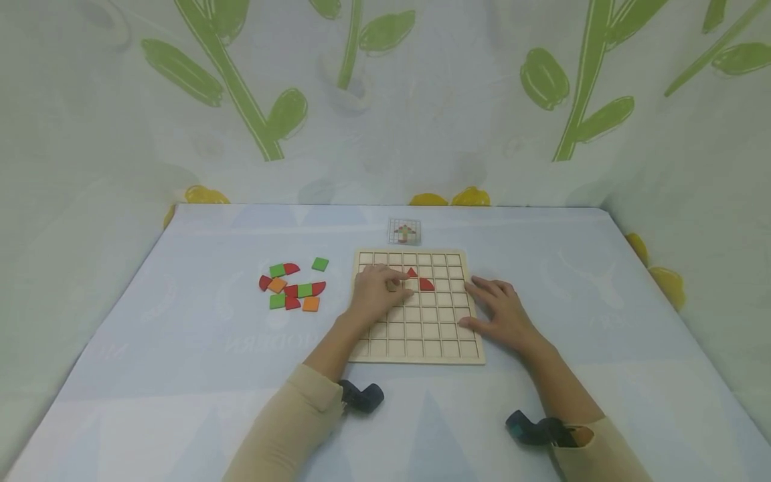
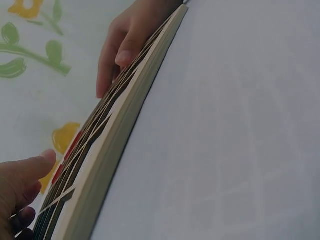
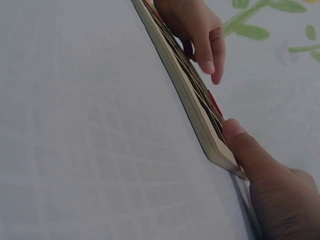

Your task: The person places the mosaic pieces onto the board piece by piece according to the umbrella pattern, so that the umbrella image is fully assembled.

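Note:
A wooden grid board (image 1: 415,348) lies on the table, with a red quarter-round tile (image 1: 426,285) in one of its upper cells. Just up and left of that tile, a red piece (image 1: 412,272) shows beside the fingertips of my left hand (image 1: 375,292), which partly hide it. Thumb and index of this hand are apart, and I see nothing between them. My right hand (image 1: 502,313) rests at the board's right edge, fingers spread; in the right wrist view its thumb (image 3: 245,145) lies against the rim.
Left of the board lie loose tiles: several red ones (image 1: 292,303), several green ones (image 1: 320,264) and orange squares (image 1: 310,304). A small pattern card (image 1: 405,231) lies beyond the board's far edge. A pale cloth with printed leaves (image 1: 545,79) hangs behind the table.

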### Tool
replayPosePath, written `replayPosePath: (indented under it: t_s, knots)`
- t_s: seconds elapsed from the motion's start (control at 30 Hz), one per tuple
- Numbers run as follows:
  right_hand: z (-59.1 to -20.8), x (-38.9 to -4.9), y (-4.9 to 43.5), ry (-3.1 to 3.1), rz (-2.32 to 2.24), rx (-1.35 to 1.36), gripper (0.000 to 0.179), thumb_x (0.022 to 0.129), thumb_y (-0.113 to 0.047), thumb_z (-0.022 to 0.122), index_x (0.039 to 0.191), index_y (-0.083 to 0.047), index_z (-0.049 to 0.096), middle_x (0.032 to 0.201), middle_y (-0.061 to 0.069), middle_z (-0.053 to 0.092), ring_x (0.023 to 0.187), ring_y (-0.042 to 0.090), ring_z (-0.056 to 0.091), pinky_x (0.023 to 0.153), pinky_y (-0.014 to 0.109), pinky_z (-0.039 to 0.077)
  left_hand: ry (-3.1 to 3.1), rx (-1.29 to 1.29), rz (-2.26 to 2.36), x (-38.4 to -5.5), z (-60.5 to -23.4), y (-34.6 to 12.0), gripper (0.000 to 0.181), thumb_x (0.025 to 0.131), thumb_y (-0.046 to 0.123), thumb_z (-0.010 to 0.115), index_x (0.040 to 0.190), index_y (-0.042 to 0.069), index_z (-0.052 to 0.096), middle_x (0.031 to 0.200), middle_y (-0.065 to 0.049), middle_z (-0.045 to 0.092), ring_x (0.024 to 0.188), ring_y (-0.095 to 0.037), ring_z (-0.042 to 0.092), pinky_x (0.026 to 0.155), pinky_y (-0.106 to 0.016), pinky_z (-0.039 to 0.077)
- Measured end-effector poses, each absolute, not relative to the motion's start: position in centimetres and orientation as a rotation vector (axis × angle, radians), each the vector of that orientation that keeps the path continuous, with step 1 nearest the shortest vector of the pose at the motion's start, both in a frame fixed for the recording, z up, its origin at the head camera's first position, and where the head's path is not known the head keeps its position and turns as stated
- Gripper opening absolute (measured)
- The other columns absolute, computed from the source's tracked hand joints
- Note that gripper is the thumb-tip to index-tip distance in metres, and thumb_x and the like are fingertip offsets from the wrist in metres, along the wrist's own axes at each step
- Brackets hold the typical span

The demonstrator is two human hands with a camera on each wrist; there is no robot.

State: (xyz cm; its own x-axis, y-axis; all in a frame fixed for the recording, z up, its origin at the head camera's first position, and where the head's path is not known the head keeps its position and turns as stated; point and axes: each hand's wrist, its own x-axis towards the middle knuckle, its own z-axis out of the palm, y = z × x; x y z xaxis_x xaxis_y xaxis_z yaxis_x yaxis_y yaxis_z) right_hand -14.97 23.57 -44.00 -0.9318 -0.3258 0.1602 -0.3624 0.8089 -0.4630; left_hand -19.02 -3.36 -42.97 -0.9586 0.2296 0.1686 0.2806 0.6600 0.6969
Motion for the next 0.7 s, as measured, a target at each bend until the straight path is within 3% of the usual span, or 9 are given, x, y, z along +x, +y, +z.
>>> replayPosePath:
  t_s: [0.47, 0.7]
  knots:
    - [-43.9, -15.0, 23.5, -2.913, 0.768, 0.571, 0.072, 0.077, -0.041, 0.073, 0.137, -0.008, 0.049, 0.144, 0.016, 0.040, 0.126, 0.041, 0.033, 0.100, 0.059, 0.028, -2.907, -0.546, -1.182, -18.8, -42.6, -5.3, 0.031, 0.078, 0.037, 0.074, 0.107, 0.026, 0.072, 0.091, 0.008, 0.061, 0.097, -0.016, 0.049, 0.092, -0.045, 0.028]
    - [-43.8, -14.9, 23.5, -2.921, 0.779, 0.566, 0.073, 0.077, -0.040, 0.074, 0.137, -0.007, 0.049, 0.145, 0.015, 0.040, 0.127, 0.041, 0.032, 0.100, 0.059, 0.028, -2.905, -0.656, -1.234, -18.5, -42.7, -6.7, 0.029, 0.079, 0.038, 0.074, 0.105, 0.026, 0.073, 0.098, 0.009, 0.060, 0.101, -0.014, 0.047, 0.095, -0.041, 0.027]
